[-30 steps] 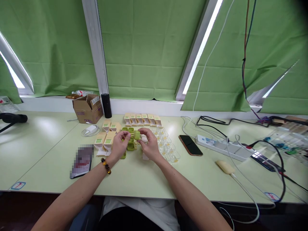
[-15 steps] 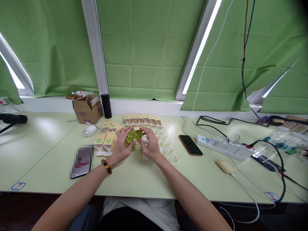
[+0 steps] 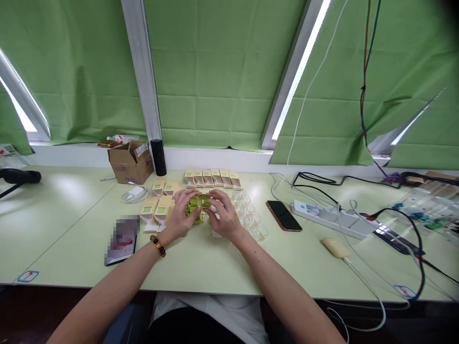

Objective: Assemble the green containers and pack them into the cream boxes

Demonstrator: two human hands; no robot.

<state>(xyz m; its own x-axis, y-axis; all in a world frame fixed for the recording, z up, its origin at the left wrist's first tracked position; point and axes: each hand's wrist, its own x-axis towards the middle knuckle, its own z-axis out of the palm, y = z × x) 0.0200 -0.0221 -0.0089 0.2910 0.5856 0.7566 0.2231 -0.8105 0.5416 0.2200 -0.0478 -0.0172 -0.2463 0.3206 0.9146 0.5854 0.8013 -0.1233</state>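
Between my two hands, just above the table, is a small green plastic case [image 3: 203, 201] with its hollow inside facing me. My left hand [image 3: 180, 216] grips its left side between thumb and fingers. From the right, my right hand [image 3: 225, 217] pinches it with thumb and fingertips. More green plastic pieces [image 3: 196, 218] lie beneath and are partly covered by my left hand. To the right of my right hand, several clear plastic covers [image 3: 254, 220] stand in rows. Small cream cartons [image 3: 164, 212] with open flaps sit beside my left hand.
A row of cream cartons [image 3: 213, 178] stands farther back. Left are a tablet-like device [image 3: 124, 241], a white charger [image 3: 135, 192], a cardboard box [image 3: 131, 165] and a black cylinder [image 3: 158, 157]. Right are a phone [image 3: 284, 216], a power strip [image 3: 332, 220] and tangled cables.
The green case has tilted and opens more toward me. Both hands have shifted slightly around it, my right fingers now reaching farther over it.
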